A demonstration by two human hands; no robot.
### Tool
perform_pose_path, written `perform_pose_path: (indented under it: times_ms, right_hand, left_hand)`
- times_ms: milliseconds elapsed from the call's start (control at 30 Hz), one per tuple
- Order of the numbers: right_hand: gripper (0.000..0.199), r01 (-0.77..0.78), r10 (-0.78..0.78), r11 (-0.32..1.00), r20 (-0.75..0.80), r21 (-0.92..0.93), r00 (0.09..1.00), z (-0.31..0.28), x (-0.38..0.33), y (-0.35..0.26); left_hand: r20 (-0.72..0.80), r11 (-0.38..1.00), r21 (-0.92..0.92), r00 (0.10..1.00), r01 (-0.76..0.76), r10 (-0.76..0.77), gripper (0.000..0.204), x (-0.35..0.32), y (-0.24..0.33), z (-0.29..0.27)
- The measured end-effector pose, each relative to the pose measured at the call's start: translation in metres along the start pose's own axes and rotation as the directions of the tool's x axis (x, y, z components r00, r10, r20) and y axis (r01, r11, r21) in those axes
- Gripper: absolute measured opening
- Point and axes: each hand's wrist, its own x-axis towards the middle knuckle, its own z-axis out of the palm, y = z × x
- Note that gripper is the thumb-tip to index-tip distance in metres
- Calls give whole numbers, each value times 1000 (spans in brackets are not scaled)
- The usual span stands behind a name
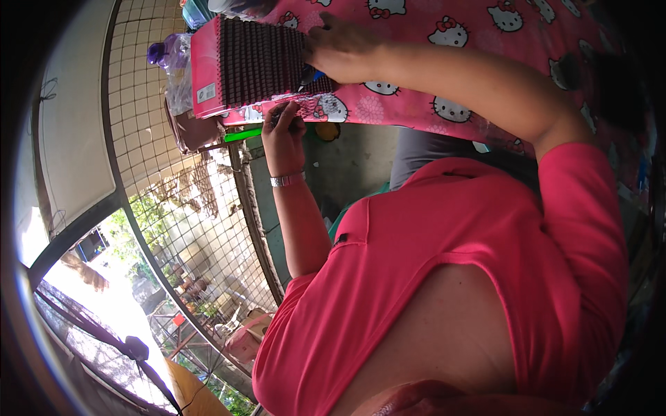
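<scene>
A row of pink-covered spiral notebooks (205, 73) lies overlapped at the table's left end, their dark ribbed bindings (260, 59) packed side by side. My right hand (340, 52) reaches over the right end of these bindings, its fingers curled round a small blue-handled tool (318, 75). A thin tip points down toward the notebooks' near edge; the tool's exact kind is partly hidden. My left hand (284, 123), with a metal watch (287, 179) at the wrist, is at that near edge. Its fingers are pinched together, and what lies between them is too small to make out.
A pink cartoon-cat cloth (409, 104) covers the table. Beyond the notebooks' left side are a clear plastic bag with a purple top (158, 53) and a brown bag (187, 128). A bright green strip (243, 134) shows below the table edge. Wire mesh (187, 208) stands at the left.
</scene>
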Motion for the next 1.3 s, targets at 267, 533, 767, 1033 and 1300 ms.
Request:
perform_pose_path:
  times_ms: [267,533,767,1033,1300]
  right_hand:
    - [15,-285,174,947,508,150,844,-12,12,-10]
    - [13,-20,16,1000,235,14,972,8,6,-10]
    - [15,-170,157,984,182,59,971,6,-9,-1]
    - [15,-132,105,990,359,50,927,13,1,-13]
    - [12,10,-10,1000,25,0,1000,24,-12,0]
  left_hand:
    - [20,994,107,999,-35,33,13,5,-10,-6]
    - [33,995,75,997,70,-72,17,6,-9,2]
    - [82,992,117,996,-46,36,16,13,-25,-15]
    - [125,979,202,991,25,-51,14,18,-23,-4]
    - [53,994,69,994,89,-93,17,15,-24,-3]
